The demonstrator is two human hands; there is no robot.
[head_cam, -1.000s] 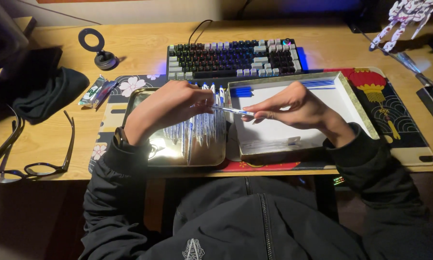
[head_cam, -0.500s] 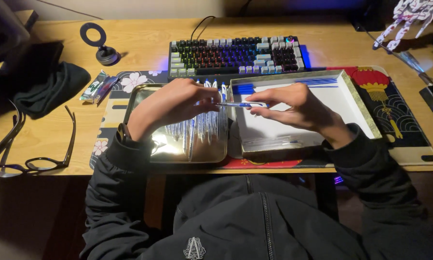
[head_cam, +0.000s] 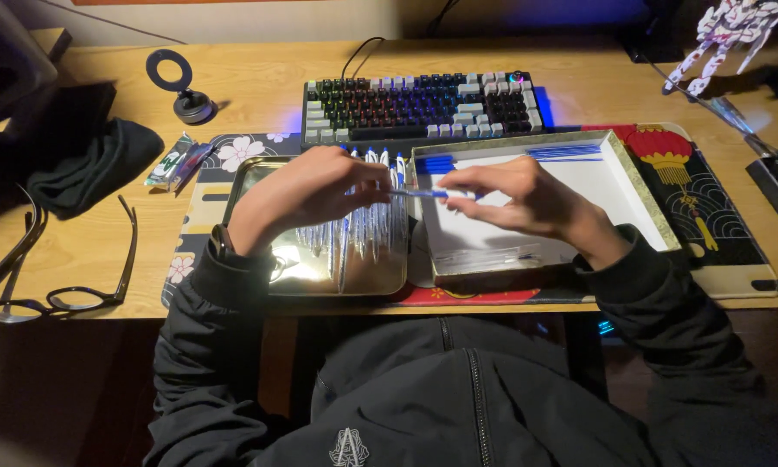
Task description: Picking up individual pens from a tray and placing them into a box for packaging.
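Fingertips of both hands pinched on one thin blue pen (head_cam: pixel 419 194), held level just in front of the keyboard (head_cam: pixel 419 105). Left hand (head_cam: pixel 307 195) closed on its left end; right hand (head_cam: pixel 518 197) closed on its right end, thumb beneath.

Pen hangs across the seam between two trays. Left hand over shiny metal tray (head_cam: pixel 259 182), front-left of keyboard; row of pens (head_cam: pixel 358 233) lying in it, blue tips toward keyboard. Right hand over white-floored box (head_cam: pixel 614 182), front-right of keyboard; blue parts (head_cam: pixel 564 153) along its far edge.

Both trays sit on patterned desk mat (head_cam: pixel 717 233). Black glasses (head_cam: pixel 69 285) well left of keyboard, near desk's front edge.
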